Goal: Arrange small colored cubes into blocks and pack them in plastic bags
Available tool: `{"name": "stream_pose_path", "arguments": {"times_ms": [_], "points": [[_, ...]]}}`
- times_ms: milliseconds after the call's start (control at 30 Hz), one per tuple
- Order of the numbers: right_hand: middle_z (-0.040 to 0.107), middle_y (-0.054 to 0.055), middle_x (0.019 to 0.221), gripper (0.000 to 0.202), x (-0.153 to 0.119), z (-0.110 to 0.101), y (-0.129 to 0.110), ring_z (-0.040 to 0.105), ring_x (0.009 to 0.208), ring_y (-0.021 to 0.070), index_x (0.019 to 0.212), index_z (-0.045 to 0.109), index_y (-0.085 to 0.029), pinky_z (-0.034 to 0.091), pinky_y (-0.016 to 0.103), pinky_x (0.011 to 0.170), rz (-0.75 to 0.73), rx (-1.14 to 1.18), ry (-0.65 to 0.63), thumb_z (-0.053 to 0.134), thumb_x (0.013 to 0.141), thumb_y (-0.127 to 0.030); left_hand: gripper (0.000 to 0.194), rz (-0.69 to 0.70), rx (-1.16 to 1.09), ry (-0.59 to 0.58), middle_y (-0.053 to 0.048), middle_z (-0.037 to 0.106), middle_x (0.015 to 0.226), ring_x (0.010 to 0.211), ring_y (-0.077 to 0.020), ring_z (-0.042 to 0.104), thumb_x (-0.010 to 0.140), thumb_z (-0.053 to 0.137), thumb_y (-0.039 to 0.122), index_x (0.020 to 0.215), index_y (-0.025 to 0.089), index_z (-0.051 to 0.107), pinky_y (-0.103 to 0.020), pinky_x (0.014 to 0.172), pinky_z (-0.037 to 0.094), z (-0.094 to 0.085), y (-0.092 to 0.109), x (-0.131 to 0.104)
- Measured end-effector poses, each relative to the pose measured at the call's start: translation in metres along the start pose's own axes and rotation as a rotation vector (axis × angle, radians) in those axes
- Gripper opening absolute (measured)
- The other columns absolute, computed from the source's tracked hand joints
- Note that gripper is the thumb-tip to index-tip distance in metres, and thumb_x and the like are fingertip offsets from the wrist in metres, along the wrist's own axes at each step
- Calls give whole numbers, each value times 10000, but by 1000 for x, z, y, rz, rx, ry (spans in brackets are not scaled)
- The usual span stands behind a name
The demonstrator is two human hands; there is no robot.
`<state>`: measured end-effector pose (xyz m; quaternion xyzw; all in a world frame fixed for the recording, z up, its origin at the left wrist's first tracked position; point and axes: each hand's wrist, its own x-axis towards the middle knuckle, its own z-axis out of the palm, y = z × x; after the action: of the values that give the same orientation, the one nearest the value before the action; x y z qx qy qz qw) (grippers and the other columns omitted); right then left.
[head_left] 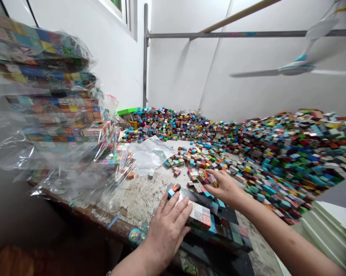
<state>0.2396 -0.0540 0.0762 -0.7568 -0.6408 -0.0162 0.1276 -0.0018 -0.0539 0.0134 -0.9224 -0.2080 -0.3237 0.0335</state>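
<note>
My left hand (168,224) lies with its fingers stretched out over the near end of a row of small patterned cubes (200,214), on a dark board (228,215) at the table's front. Part of the row is hidden under that hand. Above loose coloured cubes (191,174), my right hand (226,188) reaches in from the right. Thumb and fingers are apart there, with cubes showing in the gap; I see none gripped. More cubes in several colours form a block (233,232) along the board's near side.
A large heap of coloured cubes (276,153) runs along the wall. On the left stands a tall stack of plastic-wrapped cube blocks (60,103). A clear plastic bag (151,153) lies on the worn tabletop (144,191). A fan (296,68) hangs upper right; pale green stacked sheets (328,230) sit below.
</note>
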Motion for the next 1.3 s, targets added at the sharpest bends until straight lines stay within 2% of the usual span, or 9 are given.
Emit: {"name": "stream_pose_path", "arguments": {"times_ms": [167,300,467,633,767,967,1100,1200,1300], "points": [[575,127,1111,536,-53,-27,5,546,1014,257,1200,479,-139,454,360,838,-6,164,113,504,738,-408,522,18,40,-34,-75,448,1340,1289,-269,311,855,483,295,1340,185,323,-554,1048,232,-3,-2,2],[589,111,1082,479,-89,-31,-5,578,957,241,1165,461,-175,496,350,773,-86,190,223,534,724,-347,521,-66,-30,77,-121,447,1331,1257,-271,359,865,459,353,1334,165,332,-517,1036,269,-16,6,18],[568,106,1078,463,-117,-22,-32,549,1007,254,1137,422,-220,494,390,814,-200,130,348,547,692,-248,560,-224,-325,119,-128,620,1035,921,-240,578,843,460,451,1291,128,369,-421,818,477,-34,36,41],[537,116,1113,541,-140,-11,-49,531,1041,268,1182,373,-231,506,405,824,-258,137,405,537,667,-202,246,-233,-580,102,-54,639,945,875,-166,593,870,450,238,1100,199,527,-306,801,486,-37,56,37],[546,105,1110,533,-153,-1,-50,541,1039,264,1184,377,-250,529,401,805,-279,195,420,520,673,-207,225,-197,-709,160,-48,638,904,842,-134,595,844,463,154,1049,182,552,-243,776,492,-36,61,24],[572,76,1094,499,-169,12,-50,568,1027,234,1175,379,-266,531,353,827,-210,310,390,528,700,-228,179,-300,-737,197,-27,636,790,697,-109,604,812,498,160,963,176,593,-197,642,506,-35,67,17],[615,46,1047,429,-182,7,-33,628,899,203,1140,416,-276,560,281,711,-56,331,330,544,731,-300,179,-380,-612,266,-21,651,843,744,-117,616,826,497,213,974,198,597,-206,666,507,-45,50,10],[645,47,978,367,-188,4,0,647,793,201,1080,488,-257,558,278,629,161,294,311,539,745,-400,236,-547,-428,309,-36,655,897,788,-153,620,825,501,330,991,199,605,-266,722,509,-48,12,-7],[633,93,984,419,-188,9,37,639,761,225,1054,538,-213,545,331,617,358,230,302,521,729,-477,361,-789,-281,206,-39,658,829,662,-163,613,813,463,449,1022,189,600,-298,649,514,-37,-35,-29]]}}
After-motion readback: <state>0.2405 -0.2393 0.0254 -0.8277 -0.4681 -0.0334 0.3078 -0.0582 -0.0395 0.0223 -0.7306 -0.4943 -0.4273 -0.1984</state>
